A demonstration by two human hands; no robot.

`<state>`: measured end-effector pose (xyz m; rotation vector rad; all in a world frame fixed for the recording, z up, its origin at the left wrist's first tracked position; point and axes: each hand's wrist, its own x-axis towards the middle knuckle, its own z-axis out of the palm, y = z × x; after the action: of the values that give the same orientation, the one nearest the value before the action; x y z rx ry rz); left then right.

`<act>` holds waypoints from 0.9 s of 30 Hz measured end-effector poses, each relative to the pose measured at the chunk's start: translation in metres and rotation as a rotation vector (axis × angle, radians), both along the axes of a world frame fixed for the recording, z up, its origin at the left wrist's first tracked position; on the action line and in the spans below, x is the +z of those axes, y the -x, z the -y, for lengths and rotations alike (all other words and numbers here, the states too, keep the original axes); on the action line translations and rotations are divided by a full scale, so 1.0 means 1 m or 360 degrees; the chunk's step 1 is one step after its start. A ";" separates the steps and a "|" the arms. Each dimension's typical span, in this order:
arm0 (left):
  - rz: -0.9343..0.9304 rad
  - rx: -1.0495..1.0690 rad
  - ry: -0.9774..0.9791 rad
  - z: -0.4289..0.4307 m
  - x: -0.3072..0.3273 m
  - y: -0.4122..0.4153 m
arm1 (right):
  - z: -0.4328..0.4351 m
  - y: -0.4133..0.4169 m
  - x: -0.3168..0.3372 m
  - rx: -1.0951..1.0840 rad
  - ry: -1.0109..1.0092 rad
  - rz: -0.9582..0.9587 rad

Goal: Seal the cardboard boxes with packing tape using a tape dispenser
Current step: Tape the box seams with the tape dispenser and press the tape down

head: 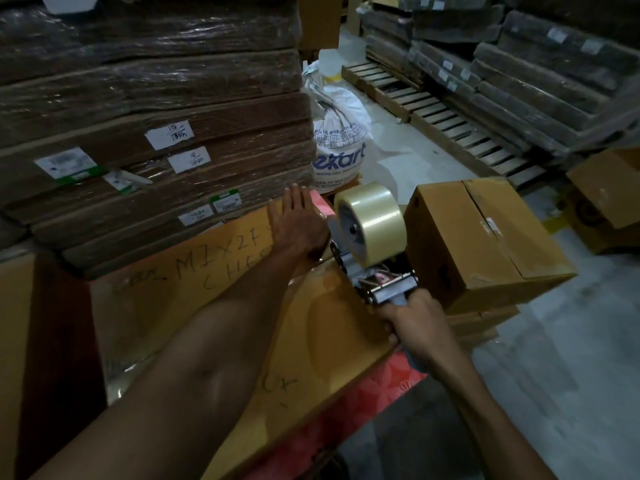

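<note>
Both arms are bare along their whole visible length. The left forearm (207, 341) is lean, with a tendon ridge showing along it; the left hand (298, 223) and right hand (415, 327) are bare too.

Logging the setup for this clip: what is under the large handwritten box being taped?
A pink floral-patterned surface shows beneath the box along its right edge. What it is and how far it extends cannot be seen; the box covers it.

Dim warehouse, grey concrete floor (554, 341)
</note>
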<state>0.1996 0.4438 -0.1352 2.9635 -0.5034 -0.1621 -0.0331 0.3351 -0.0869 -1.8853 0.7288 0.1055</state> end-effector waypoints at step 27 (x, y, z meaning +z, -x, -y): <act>0.0006 -0.0157 -0.0018 0.010 -0.013 0.085 | 0.025 0.069 -0.006 0.0156 0.0109 -0.0058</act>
<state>0.1143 0.4340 -0.1482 2.9516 -0.6521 -0.1698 -0.1026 0.3104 -0.0925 -1.9891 0.6720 0.1793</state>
